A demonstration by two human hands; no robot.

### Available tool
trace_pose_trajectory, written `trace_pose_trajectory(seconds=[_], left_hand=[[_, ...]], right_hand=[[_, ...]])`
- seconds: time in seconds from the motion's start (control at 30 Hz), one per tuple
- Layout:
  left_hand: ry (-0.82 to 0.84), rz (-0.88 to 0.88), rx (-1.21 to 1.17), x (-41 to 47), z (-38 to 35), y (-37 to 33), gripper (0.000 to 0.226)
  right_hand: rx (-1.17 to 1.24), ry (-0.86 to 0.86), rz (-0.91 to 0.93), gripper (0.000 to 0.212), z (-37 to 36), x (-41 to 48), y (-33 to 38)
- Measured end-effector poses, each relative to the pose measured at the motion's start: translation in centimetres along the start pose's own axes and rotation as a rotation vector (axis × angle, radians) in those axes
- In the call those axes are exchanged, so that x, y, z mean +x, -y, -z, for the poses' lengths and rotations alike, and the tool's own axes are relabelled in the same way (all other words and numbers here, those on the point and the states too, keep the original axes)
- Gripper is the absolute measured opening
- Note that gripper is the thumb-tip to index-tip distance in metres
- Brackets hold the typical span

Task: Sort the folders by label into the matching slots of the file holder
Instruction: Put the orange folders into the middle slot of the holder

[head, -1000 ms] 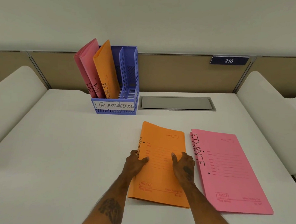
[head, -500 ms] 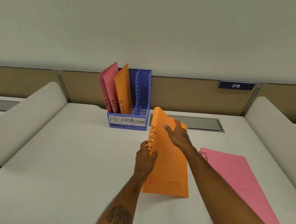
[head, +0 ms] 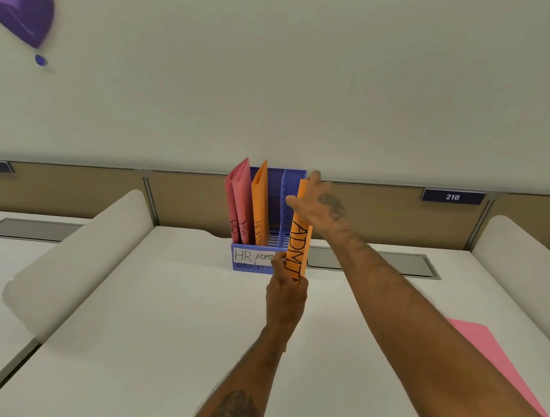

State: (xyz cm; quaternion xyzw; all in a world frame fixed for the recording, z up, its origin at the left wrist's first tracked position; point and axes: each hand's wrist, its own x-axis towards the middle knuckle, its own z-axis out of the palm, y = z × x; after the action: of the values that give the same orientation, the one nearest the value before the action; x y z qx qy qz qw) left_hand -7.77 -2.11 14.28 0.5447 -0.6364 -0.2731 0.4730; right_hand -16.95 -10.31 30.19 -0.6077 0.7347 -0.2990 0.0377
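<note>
From the head camera: a person holds an orange folder [head: 299,241] marked "ADMI…" upright and edge-on, in the air just in front of a blue file holder [head: 266,267] that stands at the back of a white desk [head: 165,330]. The left hand [head: 285,296] pinches the folder's lower edge between thumb and fingers; the right hand [head: 318,204] clasps its top, thumb on the near side and fingers wrapped over the far side. Both forearms carry tattoos.

The holder's front strip reads "HR" and "ADMIN"; the rest of the strip is hidden behind the held folder. Two pink folders [head: 239,203] lettered "HR" lean in the left slot, and a second orange folder [head: 260,207] lettered "ADMIN" stands in the middle slot. Whether the right slot holds anything cannot be told.

A pink folder [head: 495,363] lies flat on the desk at the right, partly covered by the right forearm. A grey recessed cable hatch [head: 392,262] sits in the desk just right of the holder. White curved dividers [head: 83,262] flank the desk on both sides, a tan partition panel [head: 188,200] runs along the back, and a dark nameplate [head: 452,196] on it reads "216". A plain pale wall [head: 305,82] rises above, with a purple shape [head: 21,7] at the upper left corner.
</note>
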Motion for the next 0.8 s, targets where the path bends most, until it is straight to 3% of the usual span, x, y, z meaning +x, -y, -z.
trace_pose_trajectory(seconds=[0.1,0.2,0.4,0.53,0.63,0.8], left_hand=[[-0.006,-0.038,-0.023,0.7,2.3,0.6,0.054],[0.025,-0.106,-0.025,1.9,4.5,1.3,0.063],[0.210,-0.272,-0.183,4.4,9.2,2.4,0.085],[0.115,-0.211,-0.335,6.9,11.6,3.7,0.086],[0.075,-0.222,-0.253,10.3,12.9,4.3,0.081],[0.118,-0.359,0.203,17.5,13.5,4.5,0.073]], right_hand=[[0.053,-0.092,-0.027,0.067,-0.5,-0.2,2.8],[-0.040,-0.179,-0.026,0.055,-0.2,-0.4,5.4],[-0.055,-0.372,0.071,0.038,1.2,-1.1,9.3],[-0.050,-0.426,0.128,0.037,1.9,0.2,10.9],[-0.030,-0.461,0.173,0.034,1.9,1.9,11.5],[0.007,-0.494,0.243,0.030,1.0,5.5,11.8]])
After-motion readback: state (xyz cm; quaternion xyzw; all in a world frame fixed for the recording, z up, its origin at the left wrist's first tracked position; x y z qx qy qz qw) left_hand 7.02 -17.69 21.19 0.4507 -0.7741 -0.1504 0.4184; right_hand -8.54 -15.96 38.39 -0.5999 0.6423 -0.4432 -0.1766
